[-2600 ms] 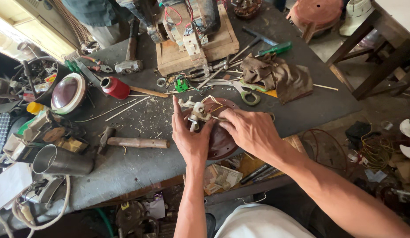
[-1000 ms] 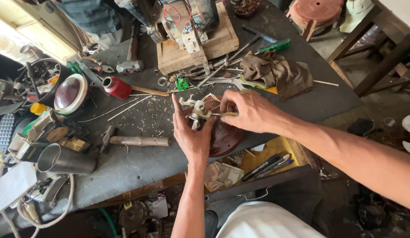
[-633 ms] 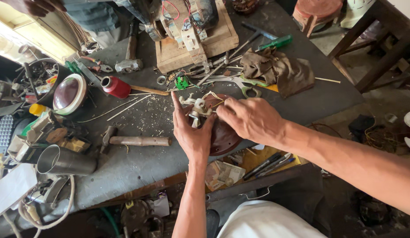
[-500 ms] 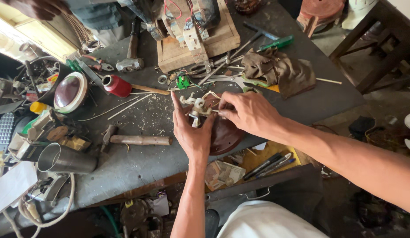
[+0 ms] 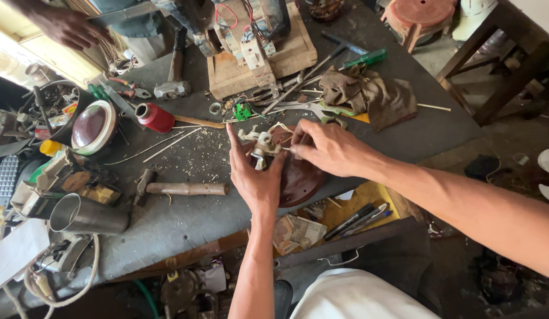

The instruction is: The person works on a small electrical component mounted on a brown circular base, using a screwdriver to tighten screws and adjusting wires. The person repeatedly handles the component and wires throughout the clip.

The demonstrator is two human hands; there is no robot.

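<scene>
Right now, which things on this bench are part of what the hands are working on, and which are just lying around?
In hand:
left hand
right hand
small white metal fitting with wires
dark red round cover

Lying about:
wooden-handled hammer
red thread spool
green-handled screwdriver
brown rag
steel cup

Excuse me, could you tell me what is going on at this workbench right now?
A person works at a cluttered bench. The left hand cradles a small white wired part from below, over a dark red round cover. The right hand pinches at the part from the side. A hammer, a red spool, a rag and a metal cup lie about. Another person's hand shows at the far corner.
</scene>
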